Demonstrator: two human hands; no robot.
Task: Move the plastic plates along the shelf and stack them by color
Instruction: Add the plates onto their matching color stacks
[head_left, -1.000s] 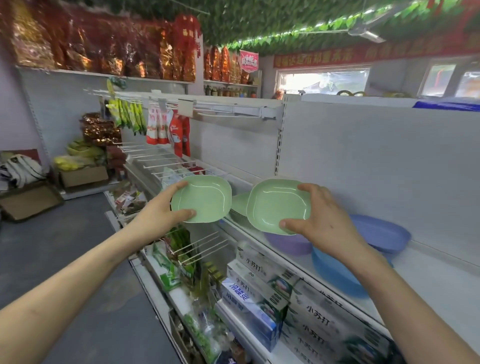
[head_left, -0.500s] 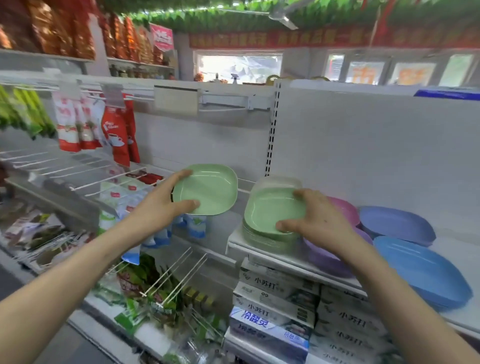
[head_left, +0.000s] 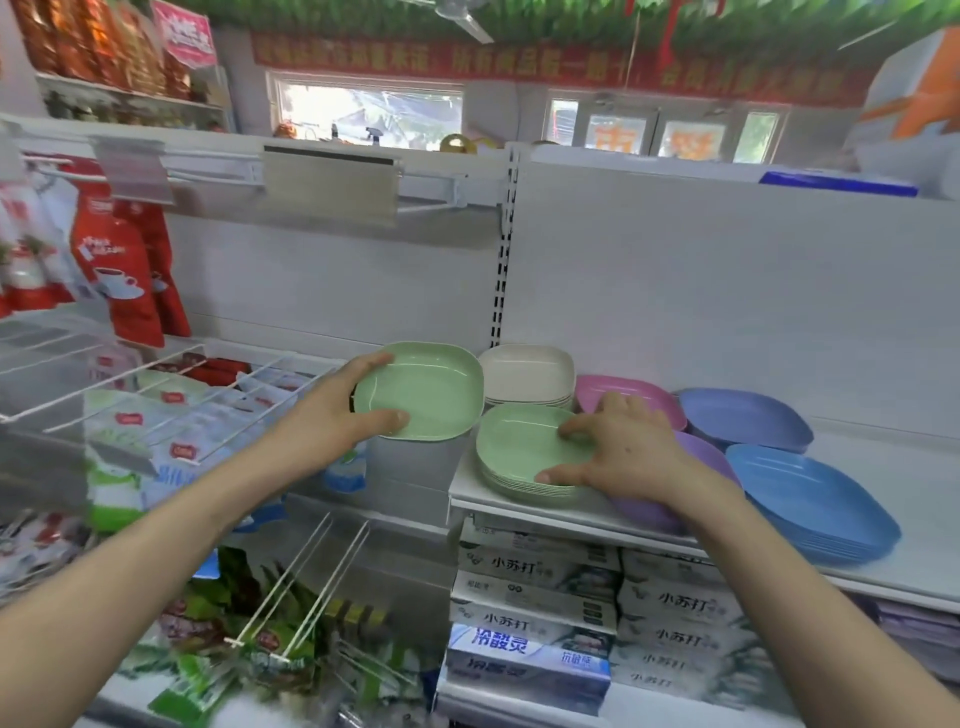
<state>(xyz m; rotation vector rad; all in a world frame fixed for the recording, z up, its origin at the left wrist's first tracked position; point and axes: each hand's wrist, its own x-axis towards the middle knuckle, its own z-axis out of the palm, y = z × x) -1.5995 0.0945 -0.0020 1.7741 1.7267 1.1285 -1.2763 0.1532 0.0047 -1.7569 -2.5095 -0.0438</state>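
One green plate (head_left: 519, 447) now atop stack (head_left: 522, 488)

Green plate (head_left: 427, 396) (aloft) beside green stack (head_left: 514, 448)

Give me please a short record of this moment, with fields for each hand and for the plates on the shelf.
left hand: grips one green plate, in the air left of the shelf
right hand: rests on the green stack, thumb at its front rim; grip unclear
other plates: cream stack behind the green stack; pink plates, purple stack, lilac-blue stack, blue stack to its right
not yet done: held green plate not on the green stack
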